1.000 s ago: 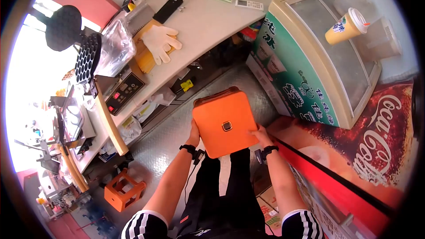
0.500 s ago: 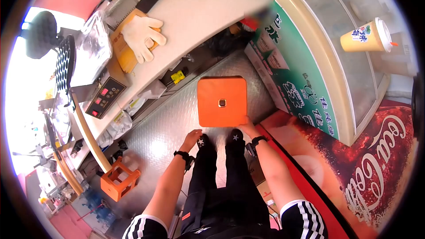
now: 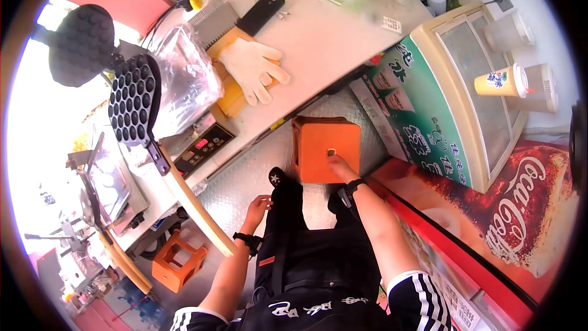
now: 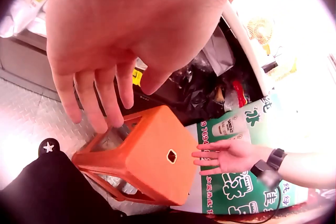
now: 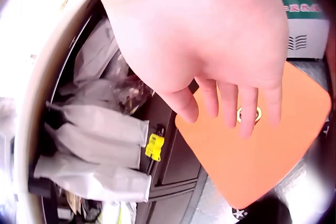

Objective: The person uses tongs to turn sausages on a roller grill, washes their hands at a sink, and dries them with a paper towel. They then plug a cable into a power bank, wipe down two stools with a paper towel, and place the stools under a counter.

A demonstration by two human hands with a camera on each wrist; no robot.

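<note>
An orange plastic stool (image 3: pixel 315 162) with a square top stands upright on the metal floor in front of the person's feet. Over its seat, near the small central hole, is the right hand (image 3: pixel 344 169), its fingers loosely extended and holding nothing. The right wrist view has those fingers spread above the flat orange seat (image 5: pixel 231 166). Off to the near left of the stool, the left hand (image 3: pixel 257 209) hangs beside the leg with relaxed fingers and nothing in it. In the left wrist view the stool's legs (image 4: pixel 100 165) show below that hand.
A white counter (image 3: pixel 331 43) at the left holds a glove (image 3: pixel 251 67), a phone and a waffle iron (image 3: pixel 136 98), whose wooden handle (image 3: pixel 199 214) juts out. A freezer (image 3: pixel 422 110) and a red Coca-Cola case (image 3: pixel 490 220) flank the right. Another orange stool (image 3: pixel 177 263) stands lower left.
Both hands held the stool one second ago. It was lowered away from the body onto the floor. The left hand let go first; the right hand now hovers over the seat.
</note>
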